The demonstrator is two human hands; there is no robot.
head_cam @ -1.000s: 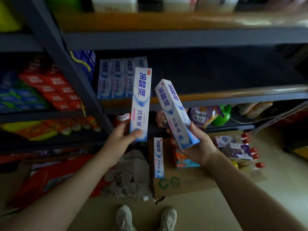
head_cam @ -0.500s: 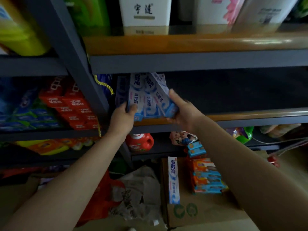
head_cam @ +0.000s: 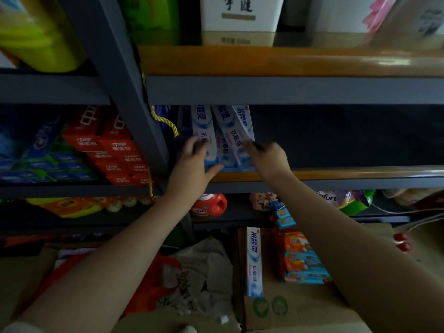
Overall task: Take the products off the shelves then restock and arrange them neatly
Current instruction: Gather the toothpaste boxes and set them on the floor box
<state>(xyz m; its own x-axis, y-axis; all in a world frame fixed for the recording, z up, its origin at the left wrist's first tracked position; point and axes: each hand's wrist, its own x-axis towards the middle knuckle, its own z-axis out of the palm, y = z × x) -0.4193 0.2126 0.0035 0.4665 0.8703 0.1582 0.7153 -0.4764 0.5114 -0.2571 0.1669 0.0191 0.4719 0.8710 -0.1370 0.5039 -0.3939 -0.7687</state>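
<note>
Several white-and-blue toothpaste boxes [head_cam: 227,135] stand at the left end of the dark middle shelf [head_cam: 348,174]. My left hand [head_cam: 192,164] grips an upright box [head_cam: 204,127], fingers on its front and thumb under its lower end. My right hand [head_cam: 268,157] holds the rightmost box [head_cam: 243,122], which leans to the left against its neighbours. One more toothpaste box [head_cam: 254,260] lies on a cardboard box [head_cam: 295,308] on the floor below.
A grey upright post [head_cam: 125,92] borders the boxes on the left, with red toothpaste boxes [head_cam: 115,152] beyond it. The shelf to the right of my hands is dark and bare. Below sit a red detergent bottle [head_cam: 209,205] and stacked soap packs [head_cam: 304,260].
Both hands carried their toothpaste boxes up from chest height into the shelf and set them among the row. The view tilted upward.
</note>
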